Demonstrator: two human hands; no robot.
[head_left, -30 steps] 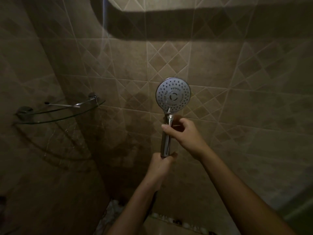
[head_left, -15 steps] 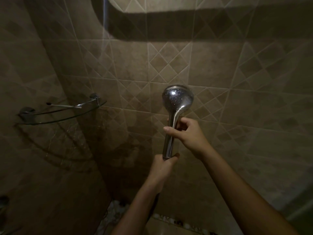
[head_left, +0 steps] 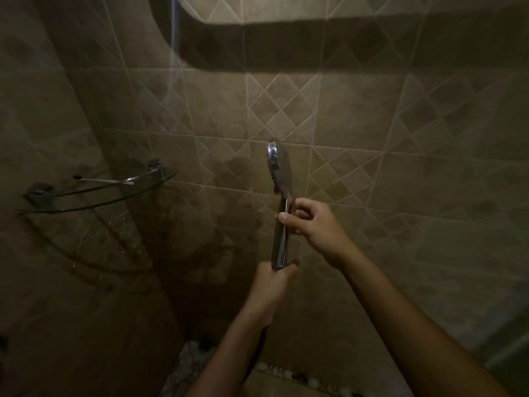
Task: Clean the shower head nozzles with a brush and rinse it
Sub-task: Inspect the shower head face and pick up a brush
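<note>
the person holds the chrome shower head [head_left: 280,167] upright before the tiled wall [head_left: 372,116], seen edge-on. the left hand [head_left: 272,285] is wrapped around the handle's base; the right hand [head_left: 315,227] pinches the handle just below the head. a glass corner shelf [head_left: 94,193] sits well apart at left.

Left hand [head_left: 272,285] fist-closed low, right hand [head_left: 312,224] pinching above it, both forearms reaching forward.

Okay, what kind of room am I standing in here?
Most likely a tiled shower stall in a bathroom. Both hands hold a chrome handheld shower head, brown diamond-patterned wall tiles meet at a corner, and a curved glass corner shelf with chrome brackets is mounted there.
</note>
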